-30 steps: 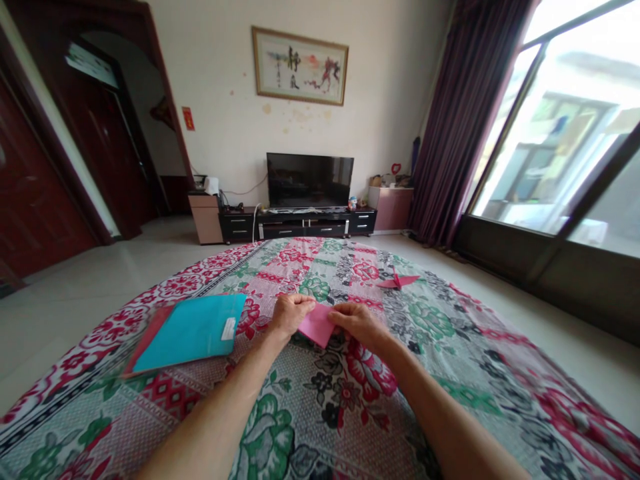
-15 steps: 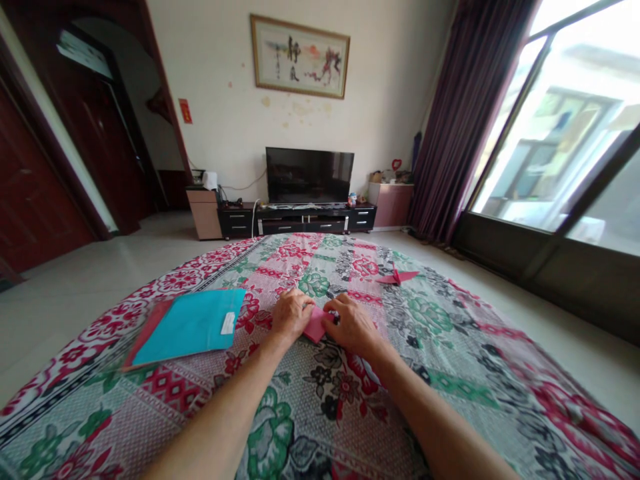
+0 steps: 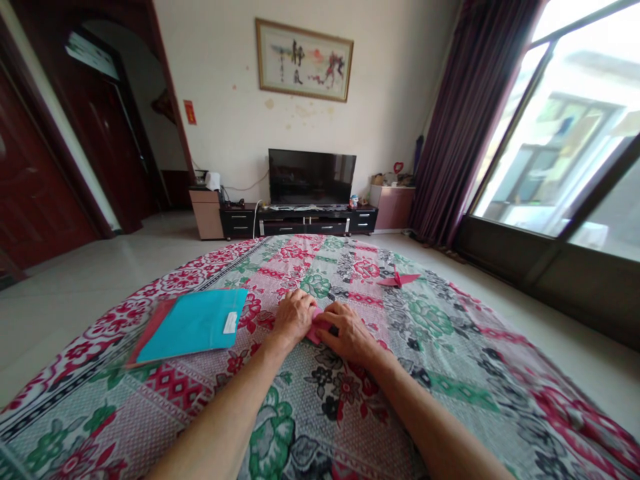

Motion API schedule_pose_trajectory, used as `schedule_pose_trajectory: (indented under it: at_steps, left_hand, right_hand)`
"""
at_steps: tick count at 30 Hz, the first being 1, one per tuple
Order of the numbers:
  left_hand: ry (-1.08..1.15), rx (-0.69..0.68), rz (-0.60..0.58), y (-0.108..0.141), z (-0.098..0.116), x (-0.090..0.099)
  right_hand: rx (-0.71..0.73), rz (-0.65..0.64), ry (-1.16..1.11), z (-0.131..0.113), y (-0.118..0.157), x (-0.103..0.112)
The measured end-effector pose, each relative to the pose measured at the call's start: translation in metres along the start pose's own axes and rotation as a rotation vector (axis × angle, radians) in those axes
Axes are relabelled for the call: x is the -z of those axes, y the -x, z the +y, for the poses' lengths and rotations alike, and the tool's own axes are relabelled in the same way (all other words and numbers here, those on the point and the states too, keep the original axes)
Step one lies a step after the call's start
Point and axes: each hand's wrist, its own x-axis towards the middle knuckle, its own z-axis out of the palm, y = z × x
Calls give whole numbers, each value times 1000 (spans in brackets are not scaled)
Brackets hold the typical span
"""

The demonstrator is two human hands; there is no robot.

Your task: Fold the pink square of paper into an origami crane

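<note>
A small piece of pink paper (image 3: 314, 332) lies on the flowered tablecloth (image 3: 320, 400), between my two hands and partly covered by them. My left hand (image 3: 296, 313) is closed on its left side, fingers bent. From the right, my right hand (image 3: 345, 327) grips the paper with thumb and fingers drawn together. Much of the paper's shape is hidden under the fingers. Beyond my right hand, a folded red paper figure with pointed ends (image 3: 399, 280) sits on the cloth.
Left of my hands lies a blue packet (image 3: 195, 327) with a white label, over reddish sheets (image 3: 150, 333). Past the table's far edge stand a television (image 3: 313, 178) on a black cabinet (image 3: 240, 222), and a purple curtain (image 3: 450, 133) at the right.
My right hand has moved slightly left, closer to my left hand, and its fingers now cover more of the pink paper. Less of the paper shows. The view has shifted a little.
</note>
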Motion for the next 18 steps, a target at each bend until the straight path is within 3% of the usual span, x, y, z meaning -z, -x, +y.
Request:
schedule_pose_trajectory:
  at_steps: [18]
  left_hand:
    - [-36,0,-2,-1,-1,-2]
  right_hand:
    - [-238,68,25,24,-3,2]
